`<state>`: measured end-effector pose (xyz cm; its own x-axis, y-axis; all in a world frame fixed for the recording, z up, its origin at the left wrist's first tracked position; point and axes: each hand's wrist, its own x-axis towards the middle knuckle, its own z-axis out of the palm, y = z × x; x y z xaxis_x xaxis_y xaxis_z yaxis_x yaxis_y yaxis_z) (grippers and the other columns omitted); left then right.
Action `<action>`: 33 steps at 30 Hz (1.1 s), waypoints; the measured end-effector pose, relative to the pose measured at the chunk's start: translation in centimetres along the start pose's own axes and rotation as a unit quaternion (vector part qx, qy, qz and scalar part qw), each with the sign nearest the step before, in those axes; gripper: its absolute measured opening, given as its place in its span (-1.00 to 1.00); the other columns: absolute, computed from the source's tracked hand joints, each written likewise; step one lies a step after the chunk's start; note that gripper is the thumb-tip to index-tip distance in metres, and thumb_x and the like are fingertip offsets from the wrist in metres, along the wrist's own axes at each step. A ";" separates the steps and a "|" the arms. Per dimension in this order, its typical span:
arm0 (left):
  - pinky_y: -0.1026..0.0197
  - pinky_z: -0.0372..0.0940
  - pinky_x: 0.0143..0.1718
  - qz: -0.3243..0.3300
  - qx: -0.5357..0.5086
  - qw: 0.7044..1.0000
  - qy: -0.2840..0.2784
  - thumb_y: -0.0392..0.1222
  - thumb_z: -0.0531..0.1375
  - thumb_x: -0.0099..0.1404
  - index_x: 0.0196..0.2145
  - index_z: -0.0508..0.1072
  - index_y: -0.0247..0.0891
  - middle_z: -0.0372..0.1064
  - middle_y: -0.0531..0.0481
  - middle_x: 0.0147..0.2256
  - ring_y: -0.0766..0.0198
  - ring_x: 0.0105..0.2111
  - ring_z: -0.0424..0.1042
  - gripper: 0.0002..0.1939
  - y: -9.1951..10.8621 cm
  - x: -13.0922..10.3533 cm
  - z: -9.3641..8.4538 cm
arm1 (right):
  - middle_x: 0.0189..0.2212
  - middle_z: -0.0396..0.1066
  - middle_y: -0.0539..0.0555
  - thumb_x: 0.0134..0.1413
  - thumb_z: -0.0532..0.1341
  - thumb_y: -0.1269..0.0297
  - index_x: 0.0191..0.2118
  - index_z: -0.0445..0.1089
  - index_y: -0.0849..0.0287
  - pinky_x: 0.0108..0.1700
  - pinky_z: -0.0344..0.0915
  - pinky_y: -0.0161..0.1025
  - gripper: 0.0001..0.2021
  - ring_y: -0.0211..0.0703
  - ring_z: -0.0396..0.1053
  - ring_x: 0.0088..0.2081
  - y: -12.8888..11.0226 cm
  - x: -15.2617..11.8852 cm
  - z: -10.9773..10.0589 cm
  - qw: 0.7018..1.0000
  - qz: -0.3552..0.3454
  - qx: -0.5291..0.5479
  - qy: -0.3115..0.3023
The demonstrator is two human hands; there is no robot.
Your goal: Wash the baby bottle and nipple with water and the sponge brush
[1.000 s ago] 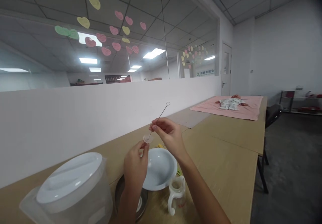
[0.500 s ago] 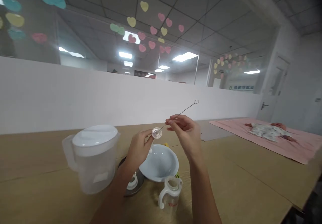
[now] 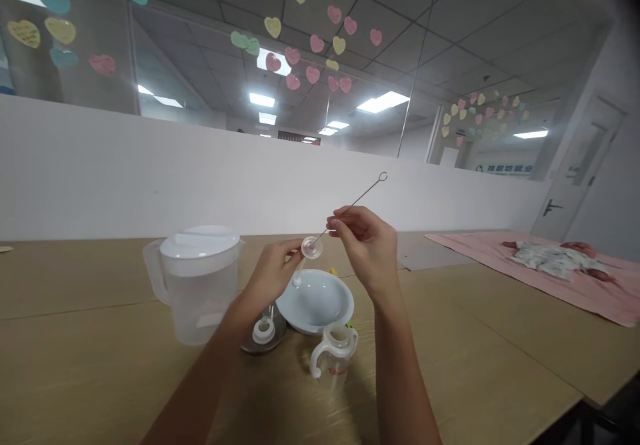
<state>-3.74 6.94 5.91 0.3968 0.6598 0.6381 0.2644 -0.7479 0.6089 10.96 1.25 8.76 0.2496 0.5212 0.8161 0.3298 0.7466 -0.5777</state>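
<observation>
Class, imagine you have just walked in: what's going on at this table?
A person's left hand holds a small clear round piece, while the right hand holds a thin looped rod, its lower end at that piece. Below is a pale bowl, with a two-handled bottle standing open in front. A lidded jug stands to the left; a small figure lies on a pink cloth to the right.

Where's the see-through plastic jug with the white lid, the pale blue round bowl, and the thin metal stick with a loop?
See-through plastic jug [image 3: 190, 298]: head view, front of its body.
Pale blue round bowl [image 3: 324, 302]: head view, bare inside.
Thin metal stick [image 3: 367, 192]: head view, shaft below the loop.
</observation>
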 end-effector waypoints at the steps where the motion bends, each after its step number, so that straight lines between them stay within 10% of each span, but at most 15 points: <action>1: 0.21 0.31 -0.15 -0.002 0.006 1.000 -0.001 -0.09 0.04 0.24 -0.24 0.55 -0.25 0.53 -0.02 -0.24 0.13 -0.20 0.44 -0.67 0.1 0.0 0.0 | -0.40 0.48 0.04 -0.01 0.23 0.24 -0.32 0.40 0.16 -0.24 0.46 -0.20 -0.87 -0.19 0.46 -0.34 0.0 0.1 -0.1 1.000 -0.004 -0.009 0.001; 28: 0.22 0.29 -0.17 0.004 0.018 1.000 0.024 -0.12 0.02 0.29 -0.21 0.49 -0.28 0.51 -0.07 -0.29 0.19 -0.25 0.45 -0.70 0.9 0.2 3.2 | -0.61 0.39 0.00 -0.13 0.27 0.24 -0.51 0.44 0.22 -0.65 0.16 -0.39 -0.85 -0.33 0.27 -0.64 1.3 1.1 -2.9 0.985 0.127 -0.049 -0.108; 33: 0.26 0.28 -0.27 0.045 0.018 0.999 -0.011 -0.16 0.02 0.29 -0.31 0.48 -0.26 0.49 -0.03 -0.33 0.24 -0.31 0.43 -0.75 1.7 0.1 3.3 | -0.66 0.26 -0.05 0.04 0.19 -0.02 -0.37 0.51 0.21 -0.61 0.13 -0.40 -0.65 -0.38 0.18 -0.64 -1.4 0.4 -5.5 0.998 0.020 -0.042 0.037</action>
<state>-0.35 5.52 5.42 0.4402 0.5877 0.6788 0.2577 -0.8069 0.5315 15.58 -1.80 9.81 0.3290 0.5151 0.7914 0.3924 0.6877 -0.6108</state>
